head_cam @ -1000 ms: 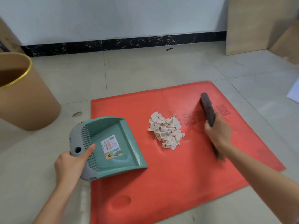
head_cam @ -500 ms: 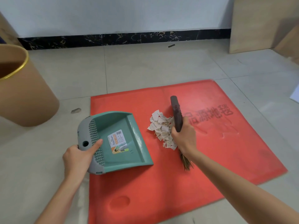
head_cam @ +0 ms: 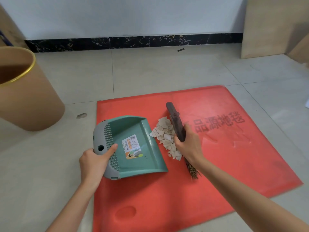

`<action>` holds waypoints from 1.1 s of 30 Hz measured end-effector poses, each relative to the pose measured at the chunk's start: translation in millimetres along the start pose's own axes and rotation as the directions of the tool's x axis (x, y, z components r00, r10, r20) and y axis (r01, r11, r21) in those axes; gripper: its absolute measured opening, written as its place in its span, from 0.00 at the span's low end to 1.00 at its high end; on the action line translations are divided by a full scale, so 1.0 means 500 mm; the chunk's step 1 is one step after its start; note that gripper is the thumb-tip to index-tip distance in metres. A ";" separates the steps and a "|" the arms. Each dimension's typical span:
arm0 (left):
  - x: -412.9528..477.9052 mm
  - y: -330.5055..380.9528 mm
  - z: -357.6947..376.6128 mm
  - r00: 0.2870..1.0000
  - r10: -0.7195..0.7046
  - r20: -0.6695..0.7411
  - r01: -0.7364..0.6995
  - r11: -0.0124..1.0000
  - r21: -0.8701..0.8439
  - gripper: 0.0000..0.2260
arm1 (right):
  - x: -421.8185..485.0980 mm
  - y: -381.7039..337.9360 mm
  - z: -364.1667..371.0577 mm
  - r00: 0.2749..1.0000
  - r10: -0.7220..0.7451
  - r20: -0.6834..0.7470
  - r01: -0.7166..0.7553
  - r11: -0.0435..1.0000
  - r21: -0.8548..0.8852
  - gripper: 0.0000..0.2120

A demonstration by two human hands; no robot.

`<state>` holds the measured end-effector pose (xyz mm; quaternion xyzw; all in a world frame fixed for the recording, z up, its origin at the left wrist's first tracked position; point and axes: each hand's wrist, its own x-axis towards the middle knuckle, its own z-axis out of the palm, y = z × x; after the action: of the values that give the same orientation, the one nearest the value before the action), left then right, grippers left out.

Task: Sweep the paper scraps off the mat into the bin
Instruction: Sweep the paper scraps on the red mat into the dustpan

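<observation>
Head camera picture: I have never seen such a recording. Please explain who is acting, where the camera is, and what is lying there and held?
No machine acts here: a person works with two bare hands. The camera sits on the person's head, looking down. A red mat lies on the tiled floor, with a pile of paper scraps on it. The left hand holds a green dustpan. The right hand grips a small brush beside the scraps. A brown bin stands at the left.
</observation>
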<state>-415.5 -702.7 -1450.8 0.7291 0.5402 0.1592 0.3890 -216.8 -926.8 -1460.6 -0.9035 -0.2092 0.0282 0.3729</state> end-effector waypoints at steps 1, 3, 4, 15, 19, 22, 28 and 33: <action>-0.001 0.000 0.000 1.000 0.001 -0.005 -0.001 1.000 0.000 0.26 | 0.000 -0.004 0.002 1.000 -0.008 0.010 0.008 1.000 0.014 0.13; -0.001 0.000 0.001 1.000 -0.003 -0.008 0.003 1.000 0.002 0.26 | -0.001 -0.009 0.007 0.999 -0.018 0.039 0.017 0.999 0.044 0.14; -0.001 -0.001 0.001 1.000 -0.005 -0.008 0.005 1.000 0.002 0.26 | -0.001 -0.011 0.010 0.998 -0.025 0.053 0.022 0.998 0.054 0.13; -0.018 -0.003 0.007 0.999 -0.035 0.009 0.035 0.998 -0.052 0.24 | -0.042 -0.072 0.053 0.982 -0.108 0.153 0.082 0.983 0.164 0.14; -0.019 -0.005 0.008 0.998 -0.058 0.012 0.058 0.997 -0.053 0.25 | -0.061 -0.108 0.070 0.979 -0.136 0.154 0.107 0.977 0.183 0.15; -0.021 -0.006 0.007 0.998 -0.060 0.010 0.061 0.997 -0.055 0.25 | -0.076 -0.134 0.079 0.976 -0.148 0.161 0.113 0.972 0.208 0.13; -0.025 -0.006 0.007 0.999 -0.048 0.020 0.049 0.997 -0.061 0.23 | -0.089 -0.173 0.058 0.963 -0.203 0.179 0.159 0.959 0.233 0.13; -0.018 -0.015 -0.002 0.996 -0.027 0.081 0.033 0.997 -0.074 0.23 | -0.017 -0.144 -0.032 0.973 -0.229 0.009 0.225 0.963 0.145 0.13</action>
<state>-424.4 -709.4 -1454.0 0.7113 0.5289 0.1445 0.4398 -247.0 -895.2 -1400.8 -0.8441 -0.3136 0.0119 0.4347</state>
